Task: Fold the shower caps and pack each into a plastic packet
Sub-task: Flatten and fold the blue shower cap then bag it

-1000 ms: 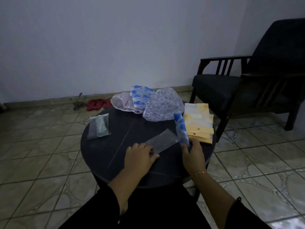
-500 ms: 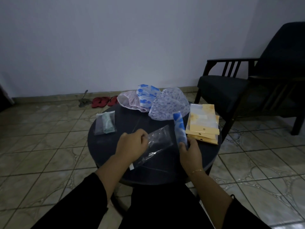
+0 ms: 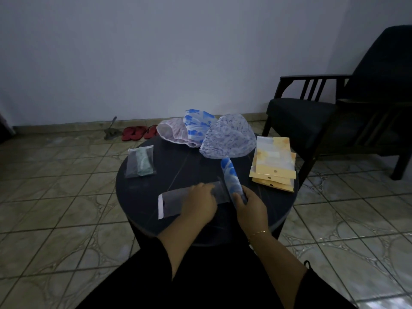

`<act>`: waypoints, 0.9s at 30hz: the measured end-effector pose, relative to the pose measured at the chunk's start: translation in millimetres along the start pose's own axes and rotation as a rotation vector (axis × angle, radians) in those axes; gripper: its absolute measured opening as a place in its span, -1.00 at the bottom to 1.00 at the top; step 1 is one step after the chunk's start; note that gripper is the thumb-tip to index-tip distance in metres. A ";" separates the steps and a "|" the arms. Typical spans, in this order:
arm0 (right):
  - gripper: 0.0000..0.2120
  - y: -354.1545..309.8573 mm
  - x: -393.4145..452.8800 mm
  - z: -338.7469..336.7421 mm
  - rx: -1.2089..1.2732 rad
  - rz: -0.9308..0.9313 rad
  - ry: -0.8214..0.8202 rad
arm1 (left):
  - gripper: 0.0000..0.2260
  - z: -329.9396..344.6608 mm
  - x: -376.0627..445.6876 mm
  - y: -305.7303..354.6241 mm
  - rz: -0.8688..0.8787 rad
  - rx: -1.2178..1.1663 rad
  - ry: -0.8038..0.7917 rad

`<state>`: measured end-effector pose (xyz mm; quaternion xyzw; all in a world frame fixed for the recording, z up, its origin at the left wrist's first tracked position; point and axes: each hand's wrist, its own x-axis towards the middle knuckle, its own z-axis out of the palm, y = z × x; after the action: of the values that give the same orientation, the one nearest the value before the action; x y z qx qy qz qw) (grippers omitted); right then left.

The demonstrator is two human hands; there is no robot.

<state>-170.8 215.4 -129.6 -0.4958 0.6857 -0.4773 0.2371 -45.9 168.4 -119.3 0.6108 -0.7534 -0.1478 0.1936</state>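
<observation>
The folded blue-and-white shower cap (image 3: 231,179) is rolled into a narrow bundle, and the fingers (image 3: 236,197) of the right hand (image 3: 249,206) are curled around its lower end; the rest of it stands up and away from them. Just to the left of these fingers lies the clear plastic packet (image 3: 178,200), flat on the dark round counter (image 3: 267,206). The left hand (image 3: 200,201) rests on top of the packet with bent fingers, but I cannot tell if they pinch it. The packet's end nearest the cap touches the bundle or almost does. I judge that the cap is not yet inside. Farther from the fingers, one packed packet (image 3: 140,162) is finished, three loose caps (image 3: 209,134) wait unfolded, and a pile of yellow packets (image 3: 273,166) lies to the right
</observation>
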 end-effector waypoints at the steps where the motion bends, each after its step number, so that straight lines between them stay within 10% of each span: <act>1: -0.81 0.9 0.4 -0.3 0.014 0.004 0.002 | -0.70 4.4 -1.2 2.7 -0.029 -0.002 -0.008; 27: -0.93 9.6 2.4 -9.7 0.302 0.071 0.119 | -0.74 13.3 -29.8 -22.9 -0.157 0.096 0.288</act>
<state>-183.9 217.8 -133.6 -0.4008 0.6360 -0.5948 0.2846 -27.1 192.5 -144.8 0.6912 -0.6739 -0.0374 0.2582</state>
